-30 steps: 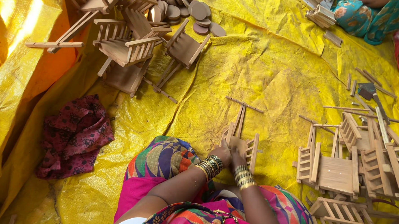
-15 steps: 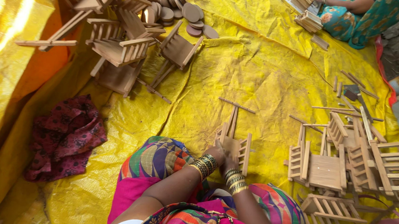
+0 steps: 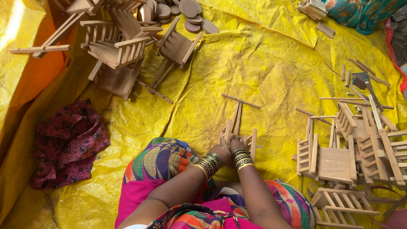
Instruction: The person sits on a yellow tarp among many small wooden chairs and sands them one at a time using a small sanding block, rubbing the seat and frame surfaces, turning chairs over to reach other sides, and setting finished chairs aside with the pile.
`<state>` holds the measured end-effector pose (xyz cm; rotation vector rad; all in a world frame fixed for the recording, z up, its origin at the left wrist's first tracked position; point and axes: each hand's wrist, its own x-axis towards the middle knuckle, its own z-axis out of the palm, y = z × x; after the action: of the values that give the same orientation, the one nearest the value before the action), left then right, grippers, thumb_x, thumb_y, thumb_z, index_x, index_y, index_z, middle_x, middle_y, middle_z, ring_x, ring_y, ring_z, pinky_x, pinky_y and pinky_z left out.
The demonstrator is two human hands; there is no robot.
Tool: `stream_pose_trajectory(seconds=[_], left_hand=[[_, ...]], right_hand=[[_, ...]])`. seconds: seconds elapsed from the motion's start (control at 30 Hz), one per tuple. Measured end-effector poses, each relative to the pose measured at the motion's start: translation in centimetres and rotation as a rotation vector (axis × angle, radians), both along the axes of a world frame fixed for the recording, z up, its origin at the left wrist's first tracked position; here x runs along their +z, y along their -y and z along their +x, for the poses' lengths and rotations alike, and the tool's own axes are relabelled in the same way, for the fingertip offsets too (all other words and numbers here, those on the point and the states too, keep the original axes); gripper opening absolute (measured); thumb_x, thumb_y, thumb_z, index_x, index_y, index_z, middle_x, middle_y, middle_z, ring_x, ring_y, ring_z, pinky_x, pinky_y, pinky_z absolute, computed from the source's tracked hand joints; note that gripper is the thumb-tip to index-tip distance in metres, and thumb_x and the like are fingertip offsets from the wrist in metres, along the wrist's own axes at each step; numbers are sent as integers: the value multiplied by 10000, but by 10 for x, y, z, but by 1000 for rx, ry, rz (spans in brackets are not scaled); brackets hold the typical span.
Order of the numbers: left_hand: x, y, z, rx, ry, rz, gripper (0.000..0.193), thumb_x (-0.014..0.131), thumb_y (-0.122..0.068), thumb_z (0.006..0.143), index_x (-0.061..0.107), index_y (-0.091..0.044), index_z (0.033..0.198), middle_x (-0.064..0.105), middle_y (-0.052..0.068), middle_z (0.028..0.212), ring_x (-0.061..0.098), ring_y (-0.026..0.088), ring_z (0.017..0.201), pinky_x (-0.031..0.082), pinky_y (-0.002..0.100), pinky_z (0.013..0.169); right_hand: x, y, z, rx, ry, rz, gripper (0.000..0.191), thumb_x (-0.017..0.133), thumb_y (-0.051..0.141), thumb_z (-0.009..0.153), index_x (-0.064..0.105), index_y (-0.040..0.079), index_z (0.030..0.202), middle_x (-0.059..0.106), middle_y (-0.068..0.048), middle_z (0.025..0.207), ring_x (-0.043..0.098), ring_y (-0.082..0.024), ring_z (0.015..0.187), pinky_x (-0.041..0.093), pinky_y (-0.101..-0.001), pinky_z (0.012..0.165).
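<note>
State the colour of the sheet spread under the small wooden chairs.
Bright yellow sheet, clearest in the head view.

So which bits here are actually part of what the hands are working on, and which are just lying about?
In hand:
- left hand and right hand, both on the small wooden frame
- crossbar stick at the frame's far end

Lying about:
- chair pile
- round wooden discs
- finished chairs
- maroon cloth
- loose sticks

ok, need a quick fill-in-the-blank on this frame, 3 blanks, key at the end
1. Both hands, left hand and right hand, hold a small chair frame made of ____.
2. The sheet covering the ground is ____ in colour.
3. The crumpled dark red cloth lies on the person's ____ side.

Missing words: wood; yellow; left
</note>
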<state>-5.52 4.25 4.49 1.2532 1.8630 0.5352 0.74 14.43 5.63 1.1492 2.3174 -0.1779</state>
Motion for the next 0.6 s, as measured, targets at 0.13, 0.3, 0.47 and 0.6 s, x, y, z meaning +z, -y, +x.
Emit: stream_pose_trajectory(seconds=[0.13,0.3,0.47,0.6], left_hand=[[-2,-2,0,76,91,-20,953,659,-325,937,48,167,1477,675,348,1134,687,399,1101,531,400,965],[-3,-2,4,87,141,-28,962,607,-317,965,-16,187,1497,694,340,1122,702,373,1108,547,381,960],[-17,-3,8,116,137,-45,901,588,-265,965,4,128,1528,686,330,1141,707,376,1097,538,399,967],[-24,-8,4,159,151,-12,792,536,-275,979,139,122,1537,744,335,1093,733,404,1066,563,435,933]], right_hand=[[-3,8,17,17,100,-58,708,643,359,986,331,107,1570,329,-174,1653,315,-324,1547,187,-440,1296],[-26,54,67,136,-34,-31,505,424,174,1065,422,153,1570,441,-152,1600,409,-325,1511,244,-452,1284],[-32,58,71,124,19,-51,497,386,163,1055,427,187,1550,430,-146,1596,383,-330,1504,203,-446,1287],[-22,29,30,-33,72,-33,523,435,313,1065,365,164,1561,309,-184,1634,304,-349,1511,187,-451,1262]])
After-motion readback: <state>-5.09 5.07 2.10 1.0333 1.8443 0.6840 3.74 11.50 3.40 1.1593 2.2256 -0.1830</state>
